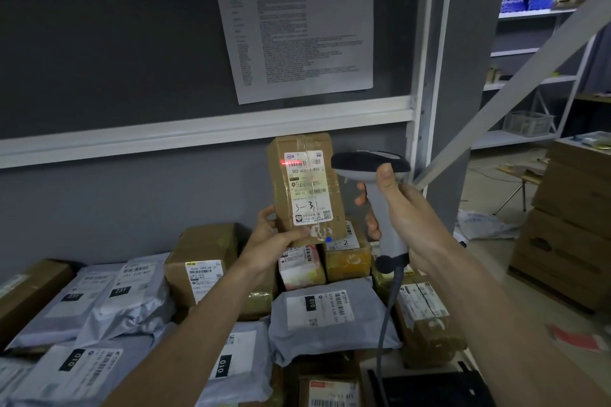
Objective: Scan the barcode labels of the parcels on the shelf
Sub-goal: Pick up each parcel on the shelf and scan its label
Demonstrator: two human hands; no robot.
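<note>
Presently: small cardboard parcel [305, 188], held upright above the shelf's piled parcels [201, 274]; left hand [277, 235] pinching its lower edge; right hand [393, 208] wrapped round scanner [377, 175]; red beam on barcode label [305, 187]; probably light, stiff, tape-slick; best gripped by lower edges, label unobstructed.

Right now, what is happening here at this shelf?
A person is scanning parcels. The left hand holds a brown cardboard parcel upright above the pile, label facing the camera. The right hand grips a handheld barcode scanner aimed at it, and a red scan line lies on the barcode at the top of the label. Many other parcels, grey mailer bags and boxes, lie on the shelf below.
</note>
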